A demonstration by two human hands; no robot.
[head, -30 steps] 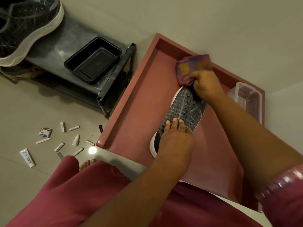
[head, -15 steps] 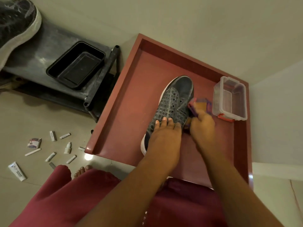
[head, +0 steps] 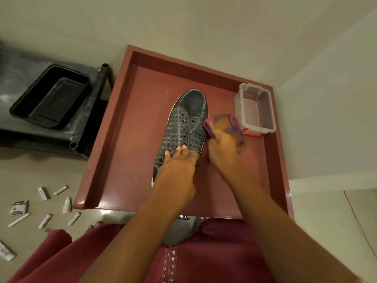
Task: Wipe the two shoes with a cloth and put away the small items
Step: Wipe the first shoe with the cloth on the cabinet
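Wiping the grey patterned lace-up shoe [head: 184,127] on the red-brown tray table [head: 126,139].

We are pinning its near half under our flat, spread left hand [head: 177,170]; our right hand [head: 221,148] is clenching the purple-orange checked cloth [head: 226,124] against its right side.

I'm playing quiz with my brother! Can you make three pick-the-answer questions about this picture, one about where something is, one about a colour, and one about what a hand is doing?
1. Where is the clear plastic box?
A. On the floor by the little tubes
B. In the far right corner of the red tray
C. On the dark shelf

2. What colour is the empty tub on the shelf?
A. Black
B. White
C. Yellow

3. What is the left hand doing?
A. Holding the cloth
B. Picking up a tube
C. Pressing down flat on the shoe

Answers:
1. B, the box sits inside the tray's far right corner, beside the shoe.
2. A, the tub is black all over.
3. C, its fingers lie spread on the shoe, while the right hand grips the cloth against the shoe's side.
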